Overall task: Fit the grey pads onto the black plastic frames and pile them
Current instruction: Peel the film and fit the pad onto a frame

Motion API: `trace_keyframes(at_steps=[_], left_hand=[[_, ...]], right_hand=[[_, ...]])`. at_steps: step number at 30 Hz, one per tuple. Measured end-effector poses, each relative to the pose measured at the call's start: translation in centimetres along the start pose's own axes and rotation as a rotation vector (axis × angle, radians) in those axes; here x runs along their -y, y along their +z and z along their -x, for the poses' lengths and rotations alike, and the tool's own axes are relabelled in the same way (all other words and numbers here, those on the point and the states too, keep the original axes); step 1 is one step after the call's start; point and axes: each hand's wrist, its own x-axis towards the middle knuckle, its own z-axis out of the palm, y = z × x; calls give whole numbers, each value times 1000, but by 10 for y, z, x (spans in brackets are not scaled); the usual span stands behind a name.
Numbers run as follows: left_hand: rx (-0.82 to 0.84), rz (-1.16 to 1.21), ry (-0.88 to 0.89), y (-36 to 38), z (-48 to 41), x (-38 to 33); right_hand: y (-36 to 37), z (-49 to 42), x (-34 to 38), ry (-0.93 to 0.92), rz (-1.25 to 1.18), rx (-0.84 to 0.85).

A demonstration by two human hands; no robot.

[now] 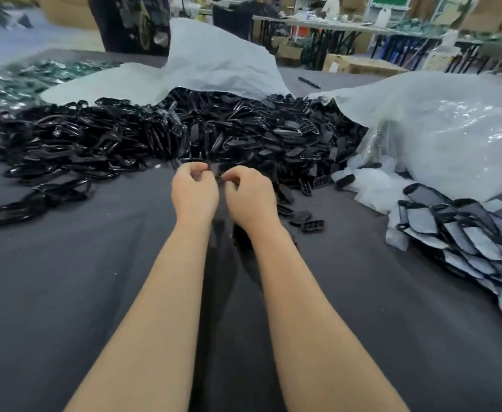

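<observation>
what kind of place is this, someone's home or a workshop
Most likely a small factory or assembly workshop: a large heap of black plastic frames lies on the cloth-covered table, a pile of frames fitted with grey pads sits at the right, and cardboard boxes and work tables stand behind.

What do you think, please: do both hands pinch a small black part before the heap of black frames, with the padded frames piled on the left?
Not quite: the head view shows the padded frames piled on the person's right. As you say, left hand and right hand pinch a small black part before the heap of black frames.
</observation>
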Motion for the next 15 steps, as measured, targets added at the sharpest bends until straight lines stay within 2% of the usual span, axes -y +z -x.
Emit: trace_keyframes(at_steps=[4,7,10,15], left_hand=[[-63,27,-74,-21,-20,9],[-59,-84,-45,-25,-31,12],[-56,-202,13,-24,-40,13],[29,-316,-15,-22,-49,10]], right_hand=[[35,-15,15,-102,187,159],[50,-25,19,-138,313,221],[56,-32,19,-100,318,205],[64,-42,20,-42,437,288]])
